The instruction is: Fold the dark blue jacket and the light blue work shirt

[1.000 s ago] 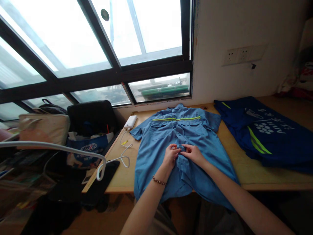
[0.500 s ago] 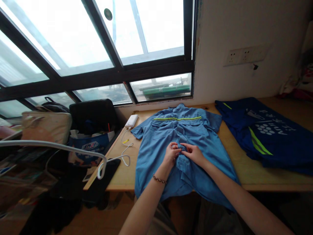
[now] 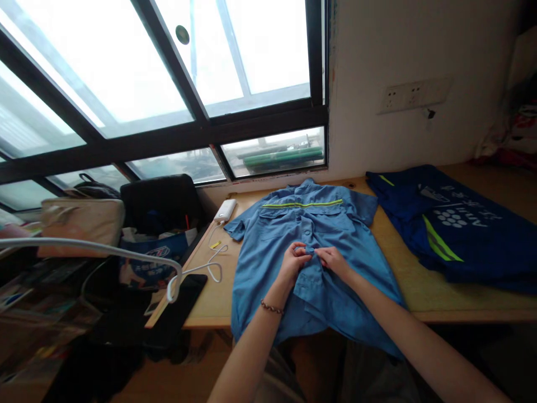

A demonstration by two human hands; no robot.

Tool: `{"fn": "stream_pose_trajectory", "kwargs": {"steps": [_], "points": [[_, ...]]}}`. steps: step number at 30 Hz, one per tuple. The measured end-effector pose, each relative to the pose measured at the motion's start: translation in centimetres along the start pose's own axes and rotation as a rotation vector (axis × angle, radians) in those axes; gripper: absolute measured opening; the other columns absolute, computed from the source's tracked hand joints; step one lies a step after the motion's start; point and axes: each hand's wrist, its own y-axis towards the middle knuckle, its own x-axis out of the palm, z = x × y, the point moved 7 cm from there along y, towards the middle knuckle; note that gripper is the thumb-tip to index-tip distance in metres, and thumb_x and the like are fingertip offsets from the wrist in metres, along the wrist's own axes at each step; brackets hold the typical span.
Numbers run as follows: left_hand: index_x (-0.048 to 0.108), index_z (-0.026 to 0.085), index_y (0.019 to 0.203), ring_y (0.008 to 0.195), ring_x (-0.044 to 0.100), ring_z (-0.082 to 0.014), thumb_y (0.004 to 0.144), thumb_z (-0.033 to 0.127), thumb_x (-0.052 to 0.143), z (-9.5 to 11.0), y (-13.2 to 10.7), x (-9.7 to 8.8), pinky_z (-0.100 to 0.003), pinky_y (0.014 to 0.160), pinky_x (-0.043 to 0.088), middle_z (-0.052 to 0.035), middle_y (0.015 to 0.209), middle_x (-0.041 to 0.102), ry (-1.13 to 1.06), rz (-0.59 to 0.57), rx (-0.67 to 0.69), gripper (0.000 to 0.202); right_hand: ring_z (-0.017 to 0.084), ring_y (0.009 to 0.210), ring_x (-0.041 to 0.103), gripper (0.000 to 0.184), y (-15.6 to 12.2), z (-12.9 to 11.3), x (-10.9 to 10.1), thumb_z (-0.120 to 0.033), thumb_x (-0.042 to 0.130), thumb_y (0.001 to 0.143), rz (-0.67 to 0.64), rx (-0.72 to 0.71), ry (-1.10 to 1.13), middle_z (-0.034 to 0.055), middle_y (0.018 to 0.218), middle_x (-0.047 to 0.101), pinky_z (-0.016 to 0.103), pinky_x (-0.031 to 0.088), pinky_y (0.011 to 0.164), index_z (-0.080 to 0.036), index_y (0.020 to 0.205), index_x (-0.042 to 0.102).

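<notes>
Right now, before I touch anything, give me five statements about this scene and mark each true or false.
1. The left hand and right hand both hold the light blue shirt. True.
2. The bracelet is on the right wrist. False: it is on the left wrist.
3. The dark blue garment lies on top of the light blue shirt. False: it lies to its right.
4. The white device rests on the table, left of the light blue shirt. True.
5. The light blue shirt has long sleeves. False: they are short.
</notes>
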Motion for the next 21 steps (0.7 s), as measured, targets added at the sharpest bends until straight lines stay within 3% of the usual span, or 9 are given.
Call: {"fn": "stream_pose_trajectory", "kwargs": {"steps": [4, 9, 13, 15, 18, 19, 21], "points": [[0.045, 0.016, 0.084, 0.037, 0.039, -0.0024, 0.045, 0.012, 0.073, -0.2, 0.1, 0.3, -0.016, 0.039, 0.025, 0.0082, 0.055, 0.051, 0.02, -0.058, 0.003, 0.048, 0.006, 0.039, 0.028, 0.049, 0.4, 1.0, -0.4, -0.052, 0.045, 0.075, 0.057, 0.05, 0.034, -0.0047, 0.038, 0.033, 0.023, 0.02, 0.041, -0.017, 0.042, 0.039], [0.047, 0.015, 0.082, 0.041, 0.041, -0.0028, 0.043, 0.01, 0.072, -0.2, 0.2, 0.3, -0.016, 0.044, 0.029, 0.0088, 0.054, 0.049, 0.051, -0.07, 0.02, 0.047, 0.006, 0.037, 0.027, 0.047, 0.8, 1.5, -0.1, -0.054, 0.048, 0.071, 0.035, 0.057, 0.038, -0.0056, 0.037, 0.032, 0.023, 0.018, 0.04, -0.017, 0.043, 0.04], [0.047, 0.015, 0.082, 0.039, 0.041, -0.0031, 0.044, 0.012, 0.073, -0.2, 0.3, -0.1, -0.016, 0.042, 0.027, 0.0073, 0.056, 0.052, 0.056, -0.037, 0.017, 0.046, 0.008, 0.035, 0.03, 0.045, 1.2, 2.1, -0.4, -0.057, 0.046, 0.071, 0.055, 0.134, 0.067, -0.0059, 0.037, 0.033, 0.023, 0.021, 0.039, -0.017, 0.051, 0.048], [0.047, 0.015, 0.082, 0.038, 0.04, -0.0029, 0.046, 0.016, 0.072, -0.5, 0.5, -0.6, -0.016, 0.04, 0.026, 0.0055, 0.059, 0.056, 0.077, 0.014, 0.003, 0.044, 0.01, 0.038, 0.035, 0.043, 0.9, 1.1, -1.4, -0.055, 0.042, 0.075, 0.179, 0.096, -0.008, -0.0045, 0.041, 0.039, 0.023, 0.026, 0.041, -0.016, 0.062, 0.056], [0.049, 0.015, 0.081, 0.041, 0.045, -0.0049, 0.048, 0.018, 0.072, -0.7, 0.9, -1.4, -0.017, 0.042, 0.029, 0.0031, 0.06, 0.058, 0.159, 0.104, 0.03, 0.041, 0.013, 0.049, 0.043, 0.035, -1.5, -2.7, -1.7, -0.046, 0.04, 0.08, 0.329, -0.085, -0.268, -0.0006, 0.054, 0.049, 0.025, 0.034, 0.051, -0.016, 0.081, 0.058], [0.049, 0.015, 0.081, 0.043, 0.047, -0.0061, 0.048, 0.018, 0.072, -0.7, 1.1, -1.6, -0.017, 0.043, 0.032, 0.0026, 0.059, 0.058, 0.2, 0.129, 0.059, 0.04, 0.014, 0.055, 0.046, 0.032, -2.6, -4.2, -0.9, -0.044, 0.042, 0.08, 0.299, -0.162, -0.364, 0.0009, 0.06, 0.052, 0.026, 0.036, 0.055, -0.016, 0.085, 0.058], [0.051, 0.014, 0.081, 0.049, 0.051, -0.0083, 0.05, 0.018, 0.071, -0.6, 1.4, -1.9, -0.018, 0.048, 0.036, 0.0018, 0.058, 0.058, 0.29, 0.162, 0.124, 0.037, 0.018, 0.07, 0.05, 0.031, -4.9, -6.3, 2.1, -0.042, 0.05, 0.076, 0.116, -0.299, -0.525, 0.0044, 0.076, 0.056, 0.029, 0.039, 0.066, -0.018, 0.094, 0.056]]}}
